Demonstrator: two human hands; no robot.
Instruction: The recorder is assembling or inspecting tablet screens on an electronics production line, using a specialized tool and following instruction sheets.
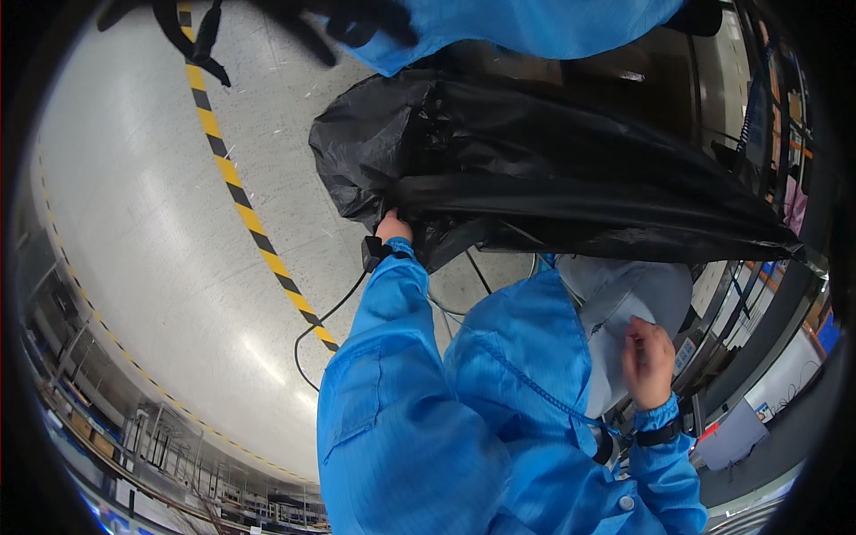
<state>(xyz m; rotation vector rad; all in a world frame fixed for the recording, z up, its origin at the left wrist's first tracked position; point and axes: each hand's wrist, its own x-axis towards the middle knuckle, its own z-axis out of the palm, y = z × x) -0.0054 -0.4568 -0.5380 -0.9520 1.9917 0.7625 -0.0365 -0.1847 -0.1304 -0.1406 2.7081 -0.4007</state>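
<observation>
A large black plastic bag (553, 169) stretches across the view in front of me, wide and crumpled at its left end and narrowing to the right. My left hand (393, 228) grips its near edge toward the left end; the fingertips are partly hidden in the folds. Over my grey trousers (615, 294), below the bag, hovers my right hand (648, 361). Its fingers are loosely bent with gaps between them, and nothing shows in it. I wear blue sleeves with dark bands at both wrists.
Across the bag is another person in a blue garment (526, 27), with a dark hand (294, 22) at the top left. Yellow-and-black tape (234, 183) crosses the pale floor. A dark cable (299, 343) lies near my left arm. Racks stand along the right and lower left.
</observation>
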